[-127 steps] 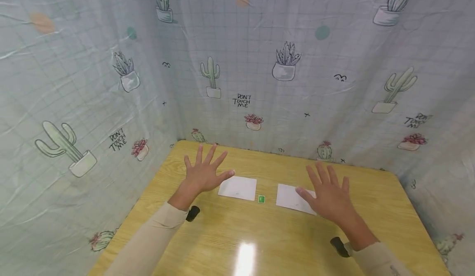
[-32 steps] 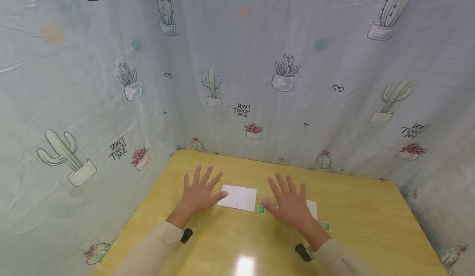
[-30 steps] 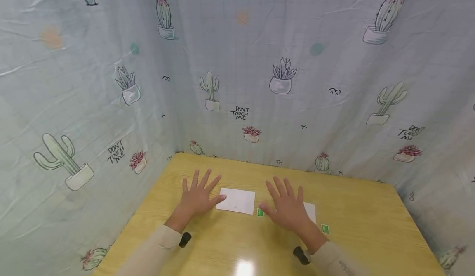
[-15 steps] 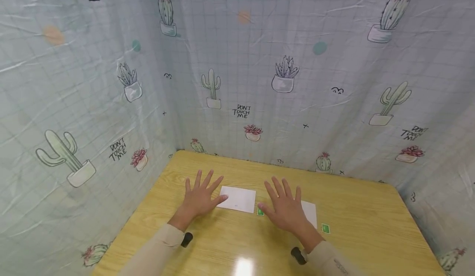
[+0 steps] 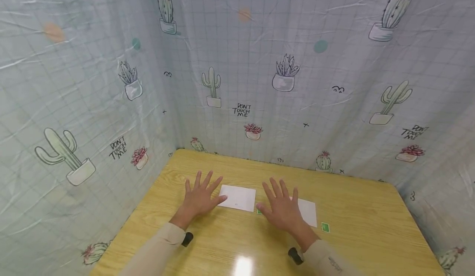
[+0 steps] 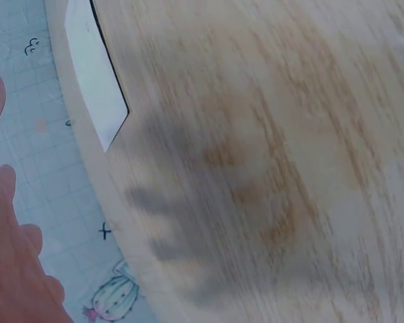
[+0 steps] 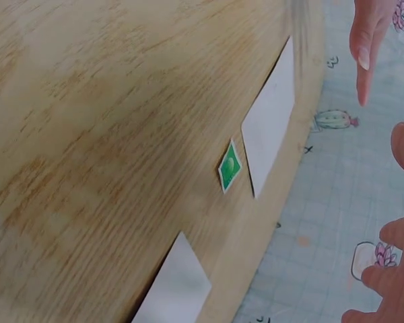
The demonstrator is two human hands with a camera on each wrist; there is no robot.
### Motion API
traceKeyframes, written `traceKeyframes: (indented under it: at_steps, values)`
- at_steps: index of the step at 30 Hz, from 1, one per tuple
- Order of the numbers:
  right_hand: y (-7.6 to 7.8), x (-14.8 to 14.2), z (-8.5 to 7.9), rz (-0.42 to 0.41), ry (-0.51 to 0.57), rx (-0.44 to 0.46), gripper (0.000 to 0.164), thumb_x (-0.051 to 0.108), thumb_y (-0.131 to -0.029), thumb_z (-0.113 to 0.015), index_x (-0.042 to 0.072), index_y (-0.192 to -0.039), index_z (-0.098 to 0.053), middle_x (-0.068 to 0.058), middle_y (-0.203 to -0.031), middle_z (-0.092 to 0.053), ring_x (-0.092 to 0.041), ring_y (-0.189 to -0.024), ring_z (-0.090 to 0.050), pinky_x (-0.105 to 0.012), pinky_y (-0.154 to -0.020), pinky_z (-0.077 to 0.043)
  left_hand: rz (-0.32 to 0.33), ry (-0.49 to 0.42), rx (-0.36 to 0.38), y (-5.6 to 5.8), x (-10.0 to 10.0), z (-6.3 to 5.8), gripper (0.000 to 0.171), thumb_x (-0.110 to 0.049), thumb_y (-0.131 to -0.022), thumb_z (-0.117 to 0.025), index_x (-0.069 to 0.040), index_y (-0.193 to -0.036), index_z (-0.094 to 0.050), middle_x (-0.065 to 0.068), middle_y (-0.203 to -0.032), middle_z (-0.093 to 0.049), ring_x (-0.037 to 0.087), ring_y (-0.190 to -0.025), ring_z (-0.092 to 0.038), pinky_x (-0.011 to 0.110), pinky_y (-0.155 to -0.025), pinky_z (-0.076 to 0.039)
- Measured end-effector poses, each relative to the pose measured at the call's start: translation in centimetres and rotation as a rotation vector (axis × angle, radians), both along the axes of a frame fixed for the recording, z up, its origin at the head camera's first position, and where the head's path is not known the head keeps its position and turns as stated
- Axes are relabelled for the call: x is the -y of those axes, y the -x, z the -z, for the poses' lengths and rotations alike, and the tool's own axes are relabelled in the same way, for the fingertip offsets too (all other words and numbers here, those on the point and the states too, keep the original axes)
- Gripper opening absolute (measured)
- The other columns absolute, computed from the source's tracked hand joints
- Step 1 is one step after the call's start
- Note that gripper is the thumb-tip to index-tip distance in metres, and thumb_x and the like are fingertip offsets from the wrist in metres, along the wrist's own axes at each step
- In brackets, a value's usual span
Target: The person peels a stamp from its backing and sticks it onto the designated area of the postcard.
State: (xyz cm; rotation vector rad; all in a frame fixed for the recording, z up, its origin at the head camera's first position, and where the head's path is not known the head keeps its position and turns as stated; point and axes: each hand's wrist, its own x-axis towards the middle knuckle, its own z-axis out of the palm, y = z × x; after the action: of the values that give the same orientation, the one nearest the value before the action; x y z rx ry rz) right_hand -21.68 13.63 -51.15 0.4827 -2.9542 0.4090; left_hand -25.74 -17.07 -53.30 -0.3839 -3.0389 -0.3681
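Both hands are held with spread fingers above the table, holding nothing. My left hand (image 5: 199, 199) is just left of a white paper rectangle (image 5: 239, 197), its thumb overlapping that paper's left edge. My right hand (image 5: 283, 210) covers the left part of a second white paper (image 5: 307, 213). Under its thumb tip a small green square with a pale border (image 5: 259, 212) is partly hidden. Another such green square (image 5: 325, 227) lies right of the second paper. In the right wrist view the middle green square (image 7: 230, 167) shows whole between the two papers.
A wood-grain table (image 5: 222, 243) bears all of these. Behind it and on both sides hang cactus-print curtains (image 5: 230, 61) that meet the table's edges. A black strap piece (image 5: 295, 256) sits below the right wrist, another (image 5: 187, 239) below the left.
My right hand has moved left from over the second paper's right part, uncovering the right green square and lately more of that paper. The left hand has barely moved.
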Motion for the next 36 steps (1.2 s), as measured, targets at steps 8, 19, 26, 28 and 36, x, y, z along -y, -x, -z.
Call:
traceKeyframes:
  at_steps: [8, 19, 26, 28, 36]
  values:
    - [0.4, 0.6, 0.7, 0.007, -0.013, -0.016, 0.076, 0.063, -0.095, -0.048, 0.024, -0.157, -0.029, -0.007, -0.166, -0.021, -0.04, -0.153, -0.018, -0.078, -0.112, -0.009, -0.013, 0.0, 0.01, 0.5, 0.0, 1.0, 0.074, -0.075, -0.09, -0.042, -0.039, -0.154, -0.029, 0.004, -0.167, -0.017, 0.044, -0.154, -0.006, 0.079, -0.111, -0.001]
    - [0.6, 0.8, 1.4, 0.016, -0.041, -0.027, 0.076, 0.063, -0.094, -0.049, 0.024, -0.157, -0.029, -0.007, -0.166, -0.02, -0.04, -0.153, -0.018, -0.078, -0.112, -0.011, -0.029, -0.003, 0.04, 0.9, -0.2, 1.7, 0.077, -0.077, -0.089, -0.039, -0.039, -0.155, -0.027, 0.002, -0.168, -0.015, 0.043, -0.154, -0.003, 0.078, -0.112, 0.0]
    - [0.5, 0.9, 1.5, 0.021, -0.033, -0.021, 0.076, 0.064, -0.094, -0.049, 0.024, -0.156, -0.029, -0.008, -0.166, -0.022, -0.04, -0.152, -0.018, -0.078, -0.112, -0.011, -0.034, 0.02, 0.06, 0.8, -0.1, 1.9, 0.077, -0.077, -0.09, -0.039, -0.04, -0.155, -0.026, 0.002, -0.168, -0.013, 0.043, -0.154, -0.004, 0.078, -0.112, -0.002]
    - [0.4, 0.8, 1.6, 0.023, -0.045, -0.016, 0.077, 0.064, -0.094, -0.047, 0.024, -0.157, -0.028, -0.008, -0.166, -0.021, -0.04, -0.152, -0.018, -0.078, -0.112, -0.011, -0.036, 0.022, 0.057, 0.7, -0.1, 1.9, 0.076, -0.076, -0.09, -0.04, -0.04, -0.155, -0.027, 0.003, -0.168, -0.014, 0.043, -0.154, -0.005, 0.078, -0.112, -0.002]
    - [0.2, 0.7, 2.1, 0.029, -0.036, -0.017, 0.076, 0.063, -0.094, -0.051, 0.023, -0.156, -0.031, -0.008, -0.165, -0.024, -0.039, -0.152, -0.02, -0.078, -0.112, -0.013, -0.037, 0.02, 0.056, 0.5, -0.2, 2.0, 0.076, -0.076, -0.09, -0.041, -0.039, -0.155, -0.026, 0.005, -0.167, -0.017, 0.044, -0.154, -0.005, 0.078, -0.112, -0.003]
